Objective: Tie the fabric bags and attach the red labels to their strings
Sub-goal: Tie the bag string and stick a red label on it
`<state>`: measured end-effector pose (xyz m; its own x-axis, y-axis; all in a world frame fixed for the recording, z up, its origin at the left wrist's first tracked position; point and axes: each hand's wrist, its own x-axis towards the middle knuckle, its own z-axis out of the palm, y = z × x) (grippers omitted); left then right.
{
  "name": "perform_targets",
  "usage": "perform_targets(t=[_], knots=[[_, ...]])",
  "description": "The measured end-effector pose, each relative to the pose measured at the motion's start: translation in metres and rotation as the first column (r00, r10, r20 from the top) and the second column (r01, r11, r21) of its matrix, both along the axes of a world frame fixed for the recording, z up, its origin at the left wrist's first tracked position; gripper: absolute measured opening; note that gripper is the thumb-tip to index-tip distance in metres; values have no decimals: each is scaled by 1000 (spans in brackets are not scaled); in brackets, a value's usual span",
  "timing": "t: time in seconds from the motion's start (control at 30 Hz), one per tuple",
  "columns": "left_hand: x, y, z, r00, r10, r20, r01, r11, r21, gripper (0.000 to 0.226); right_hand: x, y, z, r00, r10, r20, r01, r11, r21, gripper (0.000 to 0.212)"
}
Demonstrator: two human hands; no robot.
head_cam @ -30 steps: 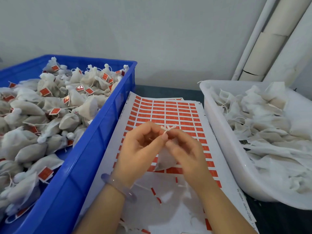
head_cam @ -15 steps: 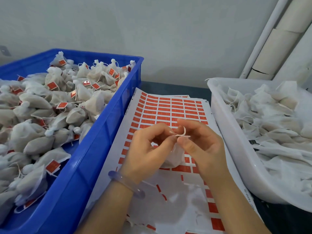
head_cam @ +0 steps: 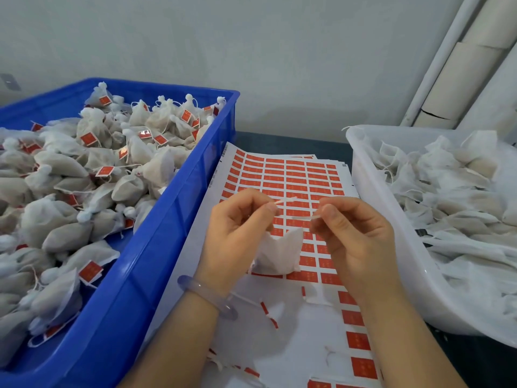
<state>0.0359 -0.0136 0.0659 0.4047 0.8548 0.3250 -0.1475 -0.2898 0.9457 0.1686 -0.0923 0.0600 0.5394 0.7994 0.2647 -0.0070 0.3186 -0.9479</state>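
Above the label sheet, left hand and right hand each pinch 1 string end of an unlabelled bag. Left of the sheet, the crate holds many finished bags; right, the tub holds many untied.

The person is wearing a thick, smooth bangle, translucent and pale lilac-grey, with a glossy rounded rim. It is circling the wrist under the left hand, at seven o'clock from centre. The right hand, at four o'clock, is going unadorned. The left forearm and right forearm are showing bare.
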Motion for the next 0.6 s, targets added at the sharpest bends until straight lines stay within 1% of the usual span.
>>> perform_targets(t=[0.07, 0.13, 0.17, 0.23, 0.3, 0.33, 0.4, 0.43, 0.47, 0.5, 0.53, 0.57, 0.6], knots=[[1, 2, -1, 999, 39, 24, -38, 997, -69, 26, 2, -2, 3, 998, 68, -1, -68, 998, -15, 23], [2, 4, -1, 998, 55, 33, -51, 994, -96, 22, 1, -3, 5, 988, 146, 47, -142, 988, -62, 20], [2, 4, -1, 998, 53, 35, -50, 994, -96, 19, 0, -3, 5, 981, 167, 97, -157, 982, -107, 18], [1, 5, -1, 998, 58, 38, -54, 994, -98, 12, -2, -2, 6, 956, 199, 214, -163, 971, -174, 7], [0, 6, -2, 995, 83, 47, -78, 991, -112, 10, -3, -1, 3, 906, 234, 352, -162, 961, -224, 15], [0, 7, -3, 994, 96, 50, -90, 989, -119, 10, -4, -3, 2, 885, 247, 395, -159, 957, -244, 15], [-1, 8, -3, 993, 110, 44, -103, 985, -138, 10, -8, -11, 0, 847, 279, 452, -169, 949, -267, 1], [-1, 9, -3, 994, 105, 37, -99, 985, -144, 10, -10, -16, -4, 798, 239, 554, -116, 962, -248, 11], [0, 9, -3, 995, 94, 32, -89, 985, -146, 9, -11, -21, -10, 711, 182, 679, -56, 977, -204, 18], [1, 9, -3, 996, 84, 27, -79, 986, -145, 10, -11, -26, -17, 600, 122, 791, 1, 988, -153, 19], [1, 8, -3, 997, 78, 23, -74, 987, -142, 11, -13, -30, -25, 498, 84, 863, 48, 991, -124, 17], [2, 8, -3, 997, 76, 22, -72, 987, -143, 11, -14, -34, -30, 416, 91, 905, 89, 986, -140, 14], [3, 8, -4, 997, 77, 24, -73, 986, -148, 12, -15, -36, -34, 356, 111, 928, 127, 978, -165, 12]])
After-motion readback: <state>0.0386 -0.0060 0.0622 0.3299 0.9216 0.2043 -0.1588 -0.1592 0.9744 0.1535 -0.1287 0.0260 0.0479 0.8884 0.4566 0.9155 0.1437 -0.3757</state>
